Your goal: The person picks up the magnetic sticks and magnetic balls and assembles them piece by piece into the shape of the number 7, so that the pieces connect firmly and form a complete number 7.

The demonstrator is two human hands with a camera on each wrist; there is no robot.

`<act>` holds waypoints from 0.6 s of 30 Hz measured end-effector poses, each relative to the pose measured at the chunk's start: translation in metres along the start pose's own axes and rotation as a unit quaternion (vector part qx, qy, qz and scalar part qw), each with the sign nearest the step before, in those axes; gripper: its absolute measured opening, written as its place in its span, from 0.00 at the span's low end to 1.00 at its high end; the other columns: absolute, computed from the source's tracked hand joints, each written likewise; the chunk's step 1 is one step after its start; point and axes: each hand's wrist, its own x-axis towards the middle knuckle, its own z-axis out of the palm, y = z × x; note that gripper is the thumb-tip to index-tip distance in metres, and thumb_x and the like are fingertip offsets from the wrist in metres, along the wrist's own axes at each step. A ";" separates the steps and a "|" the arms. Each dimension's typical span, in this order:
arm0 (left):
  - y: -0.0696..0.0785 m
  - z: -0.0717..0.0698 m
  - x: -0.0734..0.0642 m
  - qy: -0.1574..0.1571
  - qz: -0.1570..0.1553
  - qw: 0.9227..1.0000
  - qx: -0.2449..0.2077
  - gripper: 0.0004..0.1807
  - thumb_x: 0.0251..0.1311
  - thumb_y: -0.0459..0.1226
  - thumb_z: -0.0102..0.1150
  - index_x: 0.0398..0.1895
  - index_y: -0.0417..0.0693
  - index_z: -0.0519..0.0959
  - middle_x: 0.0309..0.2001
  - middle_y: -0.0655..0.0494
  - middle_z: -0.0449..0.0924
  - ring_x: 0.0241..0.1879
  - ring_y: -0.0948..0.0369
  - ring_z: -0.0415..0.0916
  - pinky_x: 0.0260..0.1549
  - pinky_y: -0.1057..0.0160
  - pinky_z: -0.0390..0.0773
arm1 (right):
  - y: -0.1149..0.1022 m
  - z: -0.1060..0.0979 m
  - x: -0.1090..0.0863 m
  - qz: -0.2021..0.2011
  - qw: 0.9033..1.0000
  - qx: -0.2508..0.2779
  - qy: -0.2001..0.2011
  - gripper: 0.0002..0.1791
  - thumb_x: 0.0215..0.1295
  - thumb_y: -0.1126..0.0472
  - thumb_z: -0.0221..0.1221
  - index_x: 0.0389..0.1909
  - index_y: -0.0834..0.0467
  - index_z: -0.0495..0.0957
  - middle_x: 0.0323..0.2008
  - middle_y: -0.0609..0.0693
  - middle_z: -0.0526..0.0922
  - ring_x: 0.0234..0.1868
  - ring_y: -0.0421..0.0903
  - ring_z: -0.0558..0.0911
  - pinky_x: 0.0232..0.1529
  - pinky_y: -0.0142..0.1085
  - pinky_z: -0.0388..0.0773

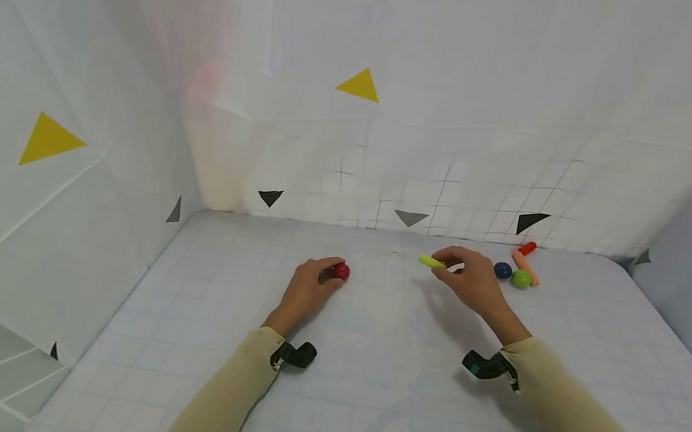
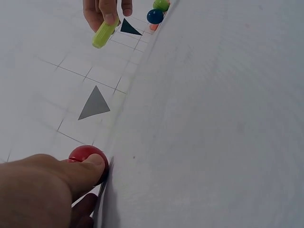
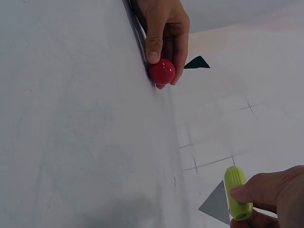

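In the head view my left hand (image 1: 307, 287) pinches a shiny red ball (image 1: 342, 271) between thumb and fingers, low over the white table. The right wrist view shows the same red ball (image 3: 162, 72) under the left thumb. My right hand (image 1: 470, 278) holds a short yellow-green rod (image 1: 431, 261) by one end, raised above the table with a shadow beneath. Close up in the right wrist view, the rod (image 3: 236, 192) has a ribbed side and a rounded tip. Some fingers of both hands are hidden.
Right of my right hand lie a dark blue ball (image 1: 502, 270), a green ball (image 1: 522, 279), a peach rod (image 1: 525, 268) and a red rod (image 1: 527, 248). White walls with yellow, black and grey triangles stand behind and beside the gridded table (image 1: 367, 396).
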 end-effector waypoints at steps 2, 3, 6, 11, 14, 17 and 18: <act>0.000 0.000 0.000 0.000 0.003 1.000 0.000 0.24 0.67 0.35 0.70 0.66 0.51 0.81 0.57 0.51 0.83 0.57 0.54 0.76 0.59 0.53 0.75 | -0.001 0.003 0.000 0.001 1.000 0.005 -0.004 0.13 0.67 0.66 0.70 0.52 0.61 0.85 0.45 0.56 0.87 0.47 0.55 0.82 0.48 0.52 0.83; 0.001 0.000 0.000 0.000 0.004 1.000 0.000 0.24 0.67 0.35 0.70 0.66 0.51 0.81 0.57 0.51 0.83 0.57 0.54 0.76 0.59 0.52 0.75 | -0.001 0.005 0.000 0.002 1.000 0.007 -0.007 0.13 0.67 0.66 0.69 0.52 0.61 0.85 0.46 0.56 0.87 0.48 0.55 0.82 0.48 0.51 0.83; 0.001 -0.001 -0.001 0.001 0.003 1.000 0.002 0.24 0.67 0.35 0.70 0.66 0.51 0.81 0.57 0.51 0.83 0.57 0.54 0.76 0.59 0.52 0.75 | -0.005 0.011 0.002 0.001 1.000 0.016 -0.014 0.13 0.67 0.66 0.70 0.51 0.61 0.86 0.46 0.55 0.87 0.48 0.54 0.82 0.47 0.50 0.83; 0.000 -0.001 -0.001 0.002 -0.001 1.000 0.006 0.24 0.67 0.35 0.70 0.66 0.52 0.81 0.57 0.52 0.83 0.57 0.54 0.76 0.59 0.53 0.75 | -0.011 0.019 0.002 -0.010 0.999 0.030 -0.018 0.13 0.65 0.67 0.70 0.50 0.61 0.86 0.45 0.54 0.87 0.46 0.53 0.83 0.45 0.49 0.83; -0.001 0.000 0.000 0.002 0.003 1.000 0.009 0.24 0.67 0.36 0.70 0.66 0.52 0.82 0.57 0.52 0.83 0.56 0.55 0.76 0.59 0.53 0.75 | -0.013 0.023 0.002 -0.016 0.999 0.033 -0.018 0.13 0.65 0.67 0.70 0.50 0.61 0.86 0.45 0.54 0.87 0.46 0.52 0.83 0.44 0.48 0.83; -0.001 0.000 0.000 0.003 0.007 1.000 0.009 0.24 0.67 0.35 0.70 0.66 0.52 0.82 0.57 0.52 0.83 0.56 0.54 0.76 0.59 0.52 0.75 | -0.015 0.026 0.002 -0.018 0.999 0.035 -0.019 0.13 0.65 0.67 0.70 0.50 0.61 0.86 0.45 0.54 0.87 0.46 0.52 0.83 0.45 0.48 0.83; -0.001 0.000 0.000 0.003 0.007 1.000 0.008 0.24 0.66 0.35 0.71 0.66 0.52 0.82 0.57 0.52 0.83 0.56 0.54 0.76 0.59 0.52 0.75 | -0.015 0.027 0.002 -0.017 0.999 0.035 -0.019 0.13 0.65 0.67 0.70 0.50 0.61 0.86 0.45 0.54 0.87 0.46 0.52 0.83 0.45 0.48 0.83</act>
